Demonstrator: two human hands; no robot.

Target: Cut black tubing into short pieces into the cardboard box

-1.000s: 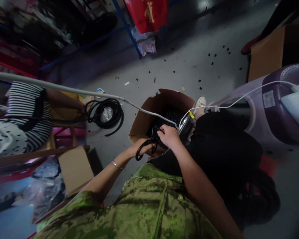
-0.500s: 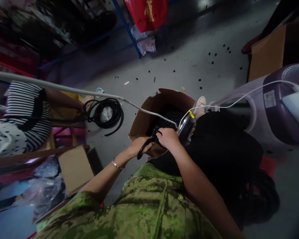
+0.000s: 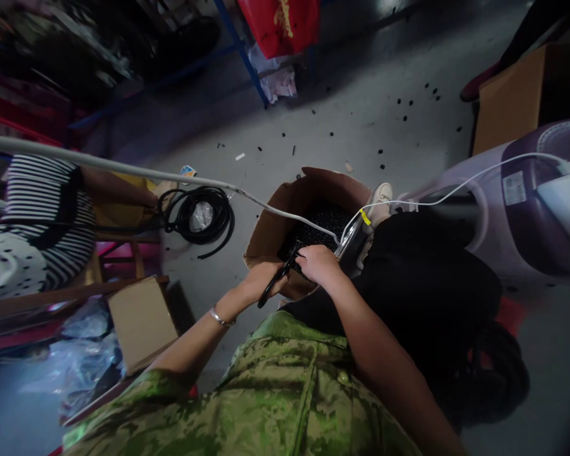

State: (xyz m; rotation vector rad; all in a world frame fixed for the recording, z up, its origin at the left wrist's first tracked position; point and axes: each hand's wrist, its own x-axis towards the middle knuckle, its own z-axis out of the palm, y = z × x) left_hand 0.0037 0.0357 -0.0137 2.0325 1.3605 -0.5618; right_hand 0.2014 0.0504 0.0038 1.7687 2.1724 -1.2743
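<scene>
Over an open cardboard box (image 3: 266,225), my left hand (image 3: 262,282) is closed around black-handled scissors (image 3: 270,290). Their handle loop sticks out toward my body, and the front end points into the box. My right hand (image 3: 319,264) is closed in a pinch right beside the front of the scissors; whatever is between its fingers is too small and dark to make out. Many small black pieces (image 3: 330,220) lie inside the box. A silver bracelet (image 3: 222,318) circles my left wrist.
A white cable (image 3: 171,177) crosses from the left to beside my right hand. On the floor lie a black cable coil (image 3: 227,228) and scattered black bits (image 3: 405,118). A purple plastic stool-like object (image 3: 494,190) stands right. Another person in a striped garment (image 3: 42,196) is at left.
The scissors' handle loop in my left hand has tilted and looks narrower, shifting slightly left. My right hand has moved slightly left. The box stays in place.
</scene>
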